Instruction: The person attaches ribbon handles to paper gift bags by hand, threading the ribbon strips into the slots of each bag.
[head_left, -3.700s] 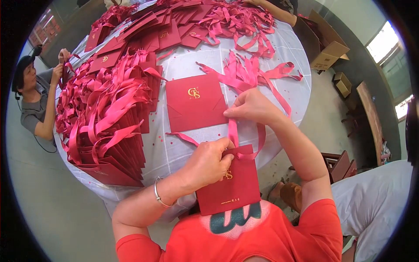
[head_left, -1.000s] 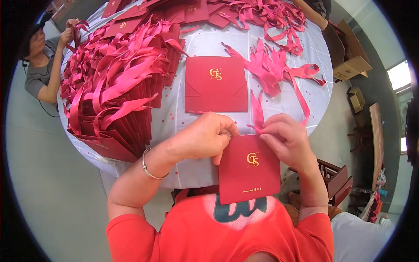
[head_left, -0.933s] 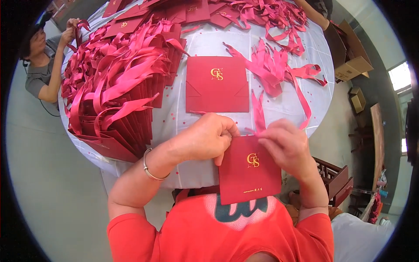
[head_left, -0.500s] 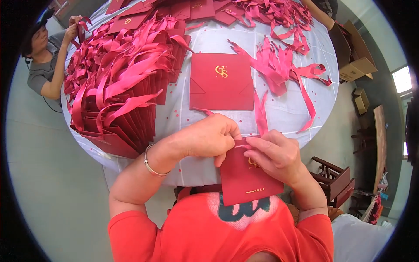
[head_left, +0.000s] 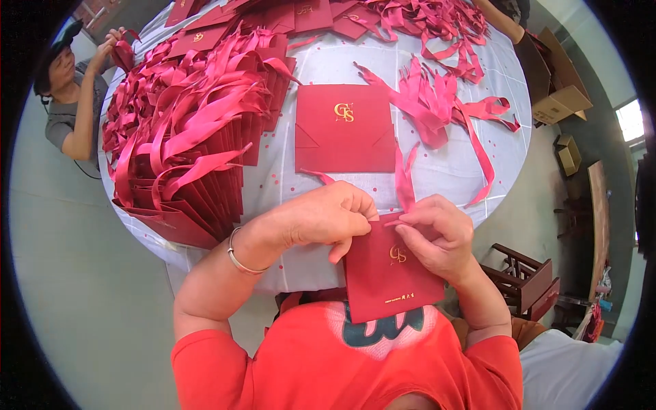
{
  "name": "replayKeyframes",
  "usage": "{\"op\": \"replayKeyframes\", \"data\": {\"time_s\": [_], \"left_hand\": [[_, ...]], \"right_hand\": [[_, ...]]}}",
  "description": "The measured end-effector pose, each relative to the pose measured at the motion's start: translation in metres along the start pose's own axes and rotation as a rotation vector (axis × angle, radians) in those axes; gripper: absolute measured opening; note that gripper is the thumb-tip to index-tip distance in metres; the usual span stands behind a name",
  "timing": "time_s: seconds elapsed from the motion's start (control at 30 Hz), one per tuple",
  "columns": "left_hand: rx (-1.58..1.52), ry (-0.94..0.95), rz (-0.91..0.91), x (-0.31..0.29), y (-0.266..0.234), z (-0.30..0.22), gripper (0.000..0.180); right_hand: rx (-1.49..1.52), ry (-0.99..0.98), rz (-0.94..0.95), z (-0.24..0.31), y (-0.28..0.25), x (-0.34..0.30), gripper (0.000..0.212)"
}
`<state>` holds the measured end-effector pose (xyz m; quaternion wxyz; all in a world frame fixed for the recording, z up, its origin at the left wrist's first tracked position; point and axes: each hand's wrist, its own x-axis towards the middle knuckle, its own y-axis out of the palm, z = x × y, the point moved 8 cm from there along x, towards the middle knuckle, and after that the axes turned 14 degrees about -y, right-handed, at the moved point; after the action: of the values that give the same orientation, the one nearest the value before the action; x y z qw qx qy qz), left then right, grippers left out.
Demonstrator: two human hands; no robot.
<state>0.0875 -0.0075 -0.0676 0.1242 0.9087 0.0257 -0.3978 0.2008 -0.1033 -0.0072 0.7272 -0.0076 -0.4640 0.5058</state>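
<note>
A small dark-red paper bag (head_left: 393, 273) with gold print leans upright against my front at the table's near edge. My left hand (head_left: 331, 215), a bangle on its wrist, is closed at the bag's upper edge, gripping it; part of the grip is hidden behind the fingers. At the top of the bag, my right hand (head_left: 441, 236) pinches the tip of a pink ribbon between thumb and forefinger. A loop of pink ribbon (head_left: 406, 179) runs up from behind the bag onto the tablecloth. Just beyond my hands lies another red bag (head_left: 345, 130), flat, its ribbon end poking out below.
Ribboned bags (head_left: 184, 137) stand packed together at the left. Loose ribbons (head_left: 430, 102) lie to the right, with more ribbons and flat bags at the back. Co-workers are at far left and far right. A cardboard box (head_left: 557, 82) and a wooden chair (head_left: 523, 280) stand right of the table.
My right hand has moved slightly up and right with the ribbon tip, uncovering the gold print. My left hand has stayed almost in place. The co-worker at the left has shifted their hands.
</note>
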Motion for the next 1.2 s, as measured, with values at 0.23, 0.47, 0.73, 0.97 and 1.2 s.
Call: {"op": "replayKeyframes", "data": {"time_s": [0.23,0.47,0.73,0.97,1.2], "left_hand": [[-0.046,0.033,0.12,-0.004,0.006,-0.006,0.012],[0.024,0.052,0.051,-0.002,0.004,-0.005,0.006],[0.067,0.011,-0.118,-0.003,0.001,-0.005,0.007],[0.156,0.016,-0.2,-0.005,-0.001,-0.008,0.011],[0.099,0.042,-0.125,-0.004,-0.003,-0.007,0.009]], "right_hand": [[0.089,0.019,0.046,-0.002,0.002,0.001,0.015],[0.107,0.034,0.068,-0.002,0.005,-0.001,0.019],[0.03,-0.089,0.028,0.009,0.002,0.002,0.021],[-0.117,-0.227,0.042,0.028,-0.002,0.005,0.025],[-0.106,-0.249,0.106,0.033,0.003,0.01,0.025]]}}
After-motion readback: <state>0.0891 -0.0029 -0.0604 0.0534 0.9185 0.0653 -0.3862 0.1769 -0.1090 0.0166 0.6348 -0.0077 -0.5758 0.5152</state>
